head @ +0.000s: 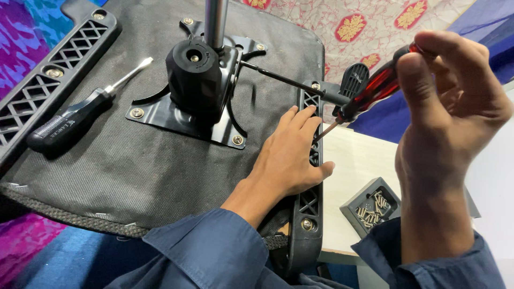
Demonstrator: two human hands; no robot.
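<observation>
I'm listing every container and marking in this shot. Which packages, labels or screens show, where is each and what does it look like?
Small tray: grey, square, open-topped, on the pale table at lower right, holding small metal screws.
Handle marking: pale lettering on the black screwdriver lying on the seat underside, at left.
No screens or signs show.

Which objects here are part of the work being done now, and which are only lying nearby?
In use:
- red screwdriver in the right hand
- black armrest bracket under the left hand
- upturned chair seat

Lying about:
- black screwdriver on the seat
- small grey tray of screws
- patterned cloths
</observation>
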